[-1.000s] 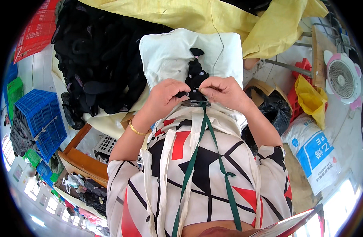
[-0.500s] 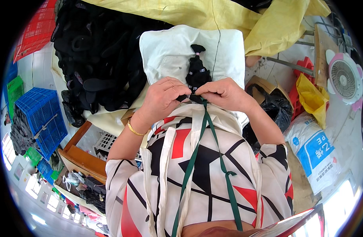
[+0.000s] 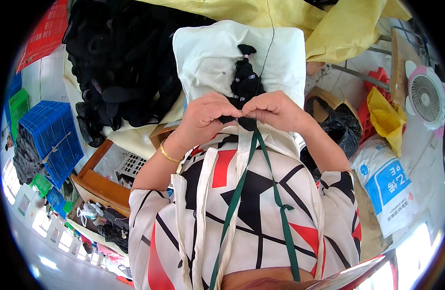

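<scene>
My left hand [image 3: 206, 116] and my right hand [image 3: 276, 111] meet at the near edge of a white cushion [image 3: 198, 50]. Thumbs and fingertips of both are pinched together on a black sock [image 3: 247, 124], whose end hangs below them. Part of that sock is hidden by my fingers. Just beyond, a bundle of black socks [image 3: 245, 79] lies on the cushion, its far end gathered by a narrow pale band. A green cord [image 3: 234, 198] hangs down my front beneath the hands.
A big heap of black socks [image 3: 126, 53] lies to the left. Yellow sheeting [image 3: 348, 34] covers the far side. Blue crates [image 3: 58, 140] and a wooden frame [image 3: 104, 191] stand at left. On the right are a black bag [image 3: 341, 125], a white sack [image 3: 384, 181] and a fan [image 3: 427, 96].
The sock's black end now hangs lower and shows more between my hands. Both hands have shifted slightly and remain pinched close together. The cushion and bundle sit a little higher in view.
</scene>
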The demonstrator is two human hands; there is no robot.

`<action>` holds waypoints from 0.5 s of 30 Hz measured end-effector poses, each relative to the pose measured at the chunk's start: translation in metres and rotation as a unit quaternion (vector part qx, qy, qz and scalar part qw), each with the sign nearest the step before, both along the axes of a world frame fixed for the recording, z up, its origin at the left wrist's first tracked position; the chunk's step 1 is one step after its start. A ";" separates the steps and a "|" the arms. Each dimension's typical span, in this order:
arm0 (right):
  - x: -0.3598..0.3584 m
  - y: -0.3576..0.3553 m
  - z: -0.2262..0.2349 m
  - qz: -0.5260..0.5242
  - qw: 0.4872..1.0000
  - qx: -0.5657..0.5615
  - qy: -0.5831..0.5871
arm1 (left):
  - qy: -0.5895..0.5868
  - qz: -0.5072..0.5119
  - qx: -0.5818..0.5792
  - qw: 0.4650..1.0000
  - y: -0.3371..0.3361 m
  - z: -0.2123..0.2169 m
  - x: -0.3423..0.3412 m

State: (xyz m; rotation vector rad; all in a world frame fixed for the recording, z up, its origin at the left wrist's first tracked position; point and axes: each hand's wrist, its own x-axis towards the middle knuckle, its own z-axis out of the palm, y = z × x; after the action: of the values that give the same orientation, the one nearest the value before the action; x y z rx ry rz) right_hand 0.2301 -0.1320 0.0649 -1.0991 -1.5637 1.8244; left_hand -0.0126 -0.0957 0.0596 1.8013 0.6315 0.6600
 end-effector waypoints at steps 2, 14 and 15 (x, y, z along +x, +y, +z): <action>-0.001 -0.002 0.003 0.007 1.000 -0.018 -0.001 | 0.004 0.009 -0.021 1.000 -0.003 0.006 0.001; 0.000 -0.008 -0.003 0.011 0.979 -0.182 0.091 | 0.025 -0.004 -0.076 0.997 -0.006 0.007 0.004; 0.001 -0.008 -0.004 0.010 0.978 -0.184 0.095 | 0.037 -0.012 -0.096 0.995 -0.006 0.008 0.003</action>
State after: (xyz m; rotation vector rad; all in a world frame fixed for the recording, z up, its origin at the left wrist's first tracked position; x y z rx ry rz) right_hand 0.2308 -0.1403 0.0614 -1.0266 -1.1592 2.2205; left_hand -0.0098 -0.1020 0.0677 1.6567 0.6983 0.4994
